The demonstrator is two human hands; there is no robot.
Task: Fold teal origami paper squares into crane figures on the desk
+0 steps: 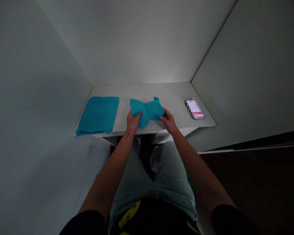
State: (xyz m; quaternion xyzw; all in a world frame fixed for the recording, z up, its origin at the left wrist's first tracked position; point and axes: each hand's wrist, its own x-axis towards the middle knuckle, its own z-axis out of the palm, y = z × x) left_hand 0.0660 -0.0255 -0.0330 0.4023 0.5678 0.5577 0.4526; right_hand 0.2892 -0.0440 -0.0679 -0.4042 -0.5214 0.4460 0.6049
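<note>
A bright blue sheet, folded with pointed corners and a seam down its middle, is held between my two hands over the desk's front part. Whether it is cloth or soft paper, I cannot tell. My left hand grips its lower left side, thumb on top and the other fingers mostly hidden beneath. At the right end, my right hand pinches the edge between thumb and fingers. One small corner sticks up at the sheet's far right. Left of my hands lies a flat stack of blue sheets, apart from them.
The white desk stands against a white wall, with panels on both sides. A phone with a lit, blurred-out screen lies on the desk's right part. Below the desk's front edge are my legs and a white drawer front.
</note>
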